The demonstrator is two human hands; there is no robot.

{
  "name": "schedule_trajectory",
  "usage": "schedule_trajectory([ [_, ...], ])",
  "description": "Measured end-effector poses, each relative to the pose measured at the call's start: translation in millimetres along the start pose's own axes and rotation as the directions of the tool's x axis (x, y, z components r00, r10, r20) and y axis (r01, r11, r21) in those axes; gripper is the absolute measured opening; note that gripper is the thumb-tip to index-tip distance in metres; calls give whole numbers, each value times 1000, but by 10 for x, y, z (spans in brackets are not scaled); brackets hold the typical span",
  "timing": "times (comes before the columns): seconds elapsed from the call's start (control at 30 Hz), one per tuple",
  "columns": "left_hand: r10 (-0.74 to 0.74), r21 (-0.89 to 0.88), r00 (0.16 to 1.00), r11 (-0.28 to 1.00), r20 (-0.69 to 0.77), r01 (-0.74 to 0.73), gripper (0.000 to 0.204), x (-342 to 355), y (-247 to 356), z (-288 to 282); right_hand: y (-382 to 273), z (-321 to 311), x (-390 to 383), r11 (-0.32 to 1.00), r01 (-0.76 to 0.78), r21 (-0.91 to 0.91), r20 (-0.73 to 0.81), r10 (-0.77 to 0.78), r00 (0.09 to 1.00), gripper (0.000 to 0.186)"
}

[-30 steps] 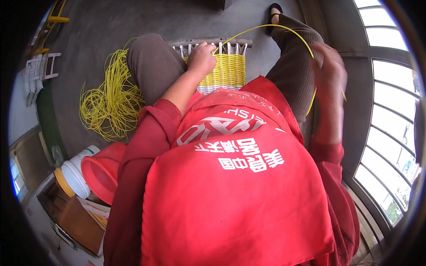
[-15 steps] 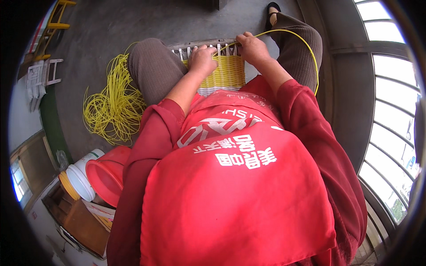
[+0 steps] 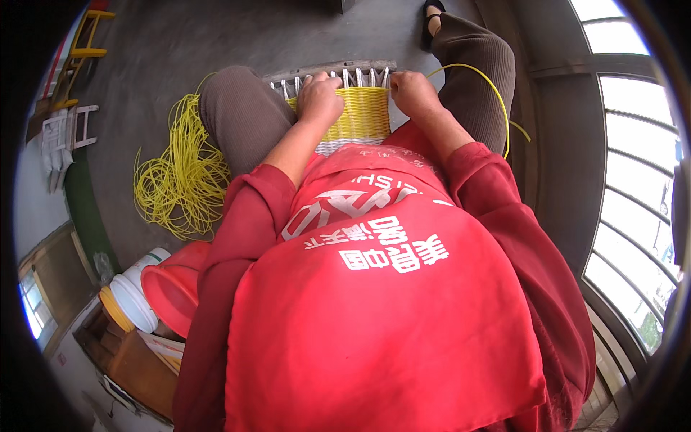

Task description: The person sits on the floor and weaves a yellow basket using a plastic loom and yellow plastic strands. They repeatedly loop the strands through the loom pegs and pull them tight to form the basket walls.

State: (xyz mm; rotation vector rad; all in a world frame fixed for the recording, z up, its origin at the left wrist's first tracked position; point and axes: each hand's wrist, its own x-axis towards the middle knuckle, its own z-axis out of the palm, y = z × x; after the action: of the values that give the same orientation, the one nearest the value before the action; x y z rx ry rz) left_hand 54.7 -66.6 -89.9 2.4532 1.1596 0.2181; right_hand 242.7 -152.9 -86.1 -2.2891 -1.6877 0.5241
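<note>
Between my knees is a woven panel (image 3: 366, 115), yellow weave with a white band at its near side. White strands (image 3: 359, 77) run from its far edge to a grey bar (image 3: 288, 75). My left hand (image 3: 321, 101) rests at the panel's left part, fingers curled down among the strands; whatever they grip is hidden. At the panel's right edge, my right hand (image 3: 415, 93) is closed in a pinch on a yellow cord (image 3: 484, 73). From that hand the cord arcs over my right thigh, and a loose tip shows beside it.
A tangled heap of yellow cord (image 3: 180, 180) lies on the floor left of my left knee. Farther left stand a small white stool (image 3: 85, 126) and yellow-framed furniture (image 3: 88, 52). A red bucket (image 3: 169, 291) and white buckets (image 3: 134, 295) are at lower left. Barred windows (image 3: 637, 158) line the right.
The cord stretch that slanted across the strands between my hands no longer shows there. My right hand is lower, by the panel's edge. The cord's arc is smaller and its tip now shows.
</note>
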Motion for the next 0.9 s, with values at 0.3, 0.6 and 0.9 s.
schedule_trajectory([
  [0.3, 174, -273, 984, 949, 39, -157, 24, 165, 372, 198, -117, -183, -119, 927, 195, 320, -223, -126, 967, 13],
  [0.6, -274, -868, 889, 244, 366, 433, 12, 289, 58, 371, -214, -236, -342, 884, 151, 442, -210, -62, 976, 13],
  [0.9, -290, -831, 885, 329, 363, 449, 9, 220, 185, 267, -313, 34, 179, 931, -343, 125, 153, 324, 934, 22],
])
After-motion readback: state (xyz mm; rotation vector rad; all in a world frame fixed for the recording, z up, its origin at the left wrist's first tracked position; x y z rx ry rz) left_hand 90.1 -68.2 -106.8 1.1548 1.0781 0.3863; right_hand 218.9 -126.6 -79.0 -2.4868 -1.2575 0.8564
